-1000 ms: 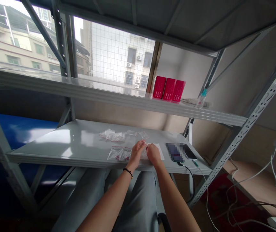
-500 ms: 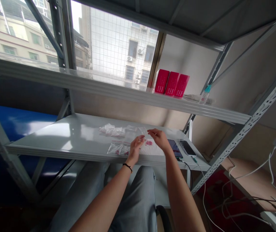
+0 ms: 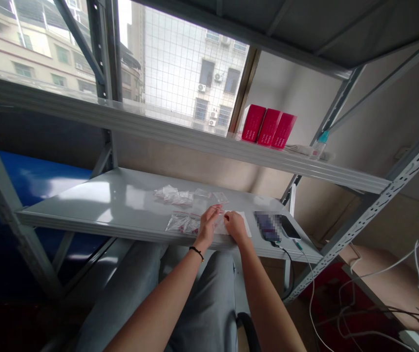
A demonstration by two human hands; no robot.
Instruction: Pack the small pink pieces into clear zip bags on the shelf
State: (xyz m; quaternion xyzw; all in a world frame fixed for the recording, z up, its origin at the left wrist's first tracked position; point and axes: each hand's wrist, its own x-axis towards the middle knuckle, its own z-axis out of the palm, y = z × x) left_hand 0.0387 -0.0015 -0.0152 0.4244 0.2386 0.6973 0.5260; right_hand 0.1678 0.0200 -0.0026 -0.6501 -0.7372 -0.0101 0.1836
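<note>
My left hand (image 3: 208, 226) and my right hand (image 3: 235, 225) are close together above the front of the grey shelf (image 3: 95, 200). Both pinch a small clear plastic bag (image 3: 219, 220) between their fingertips, over a white sheet (image 3: 246, 227). Just left of my left hand lie small zip bags with red pieces (image 3: 182, 224). Farther back sits a heap of empty clear bags (image 3: 175, 195), with another small bag (image 3: 219, 197) to its right.
Two phones (image 3: 276, 226) lie on the shelf right of my hands, with cables (image 3: 306, 266) hanging off the edge. The upper shelf holds three red boxes (image 3: 268, 127) and a small bottle (image 3: 318, 144). My legs (image 3: 195, 298) are below the shelf.
My right hand came down from the back of the shelf to meet my left hand near the front edge. The small bag is now pinched between both hands.
</note>
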